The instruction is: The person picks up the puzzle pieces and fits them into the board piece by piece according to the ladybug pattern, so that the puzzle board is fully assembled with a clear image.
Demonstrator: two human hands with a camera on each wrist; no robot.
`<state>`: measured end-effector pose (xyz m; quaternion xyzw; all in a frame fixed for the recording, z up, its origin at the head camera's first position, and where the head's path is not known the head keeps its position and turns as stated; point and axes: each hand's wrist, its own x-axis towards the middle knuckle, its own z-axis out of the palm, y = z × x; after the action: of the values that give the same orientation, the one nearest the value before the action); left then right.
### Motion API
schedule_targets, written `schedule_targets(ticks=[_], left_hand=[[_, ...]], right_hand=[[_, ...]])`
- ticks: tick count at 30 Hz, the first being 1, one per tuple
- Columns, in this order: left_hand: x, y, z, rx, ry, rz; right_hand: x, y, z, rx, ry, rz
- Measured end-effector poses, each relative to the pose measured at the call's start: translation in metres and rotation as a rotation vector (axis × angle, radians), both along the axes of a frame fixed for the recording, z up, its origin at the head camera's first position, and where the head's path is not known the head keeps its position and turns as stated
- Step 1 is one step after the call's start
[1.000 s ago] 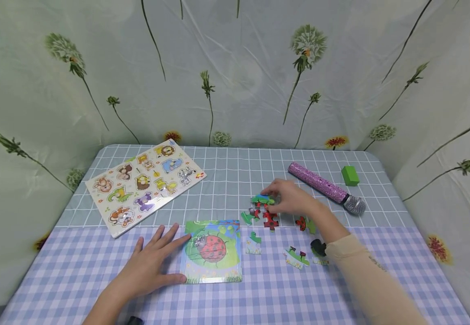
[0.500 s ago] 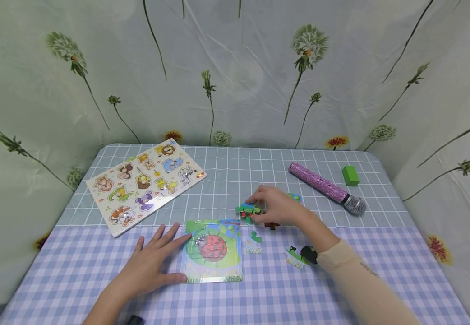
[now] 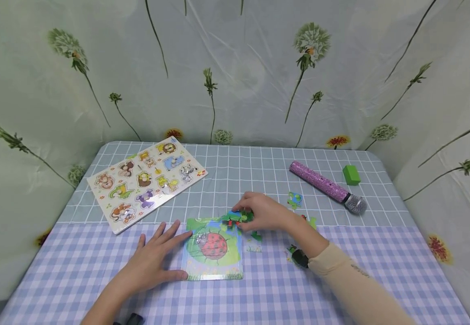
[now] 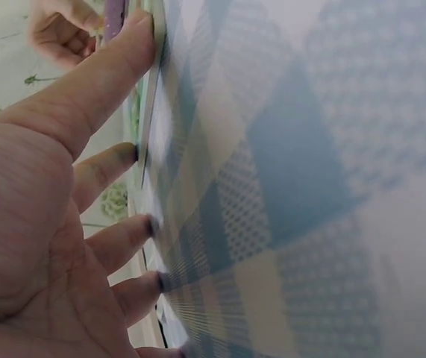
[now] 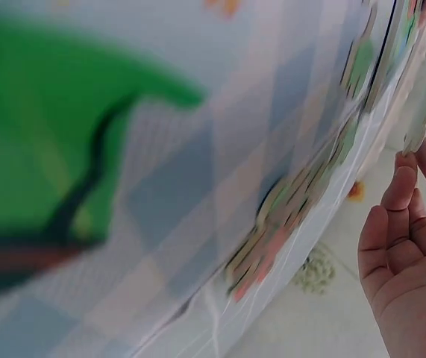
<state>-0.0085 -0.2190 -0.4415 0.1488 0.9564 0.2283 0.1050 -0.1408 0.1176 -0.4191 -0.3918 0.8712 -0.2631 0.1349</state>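
In the head view, a flat square puzzle board (image 3: 214,266) with a ladybug picture lies in front of me. My left hand (image 3: 147,259) has its fingers spread on the cloth, with index finger and thumb at the board's left edge; the left wrist view shows the thumb (image 4: 116,71) against that edge. My right hand (image 3: 265,214) pinches a green, blue and red jigsaw piece (image 3: 232,216) over the board's upper right corner. The right wrist view catches this thin piece (image 5: 419,112) edge-on between the fingertips. Another green piece (image 3: 255,235) lies just below this hand.
Loose jigsaw pieces (image 3: 294,199) lie to the right, some partly hidden by my right arm. At back left is an animal puzzle board (image 3: 137,212). A glittery pink microphone (image 3: 320,180) and a green block (image 3: 351,175) lie at back right. Flowered cloth hangs behind the table.
My right hand has picked up the jigsaw piece from among the loose ones and carried it left, to over the board's upper right corner. My left hand has stayed in place.
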Motion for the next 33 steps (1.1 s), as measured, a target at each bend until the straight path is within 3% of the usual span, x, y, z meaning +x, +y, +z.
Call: schedule_targets(ticks=[14, 33], left_hand=[[-0.001, 0.001, 0.001, 0.028, -0.01, 0.01], [-0.001, 0.0, 0.001, 0.011, -0.017, 0.001]], right_hand=[[0.015, -0.035, -0.002, 0.028, 0.024, 0.093], [0.014, -0.053, -0.006, 0.082, 0.015, 0.107]])
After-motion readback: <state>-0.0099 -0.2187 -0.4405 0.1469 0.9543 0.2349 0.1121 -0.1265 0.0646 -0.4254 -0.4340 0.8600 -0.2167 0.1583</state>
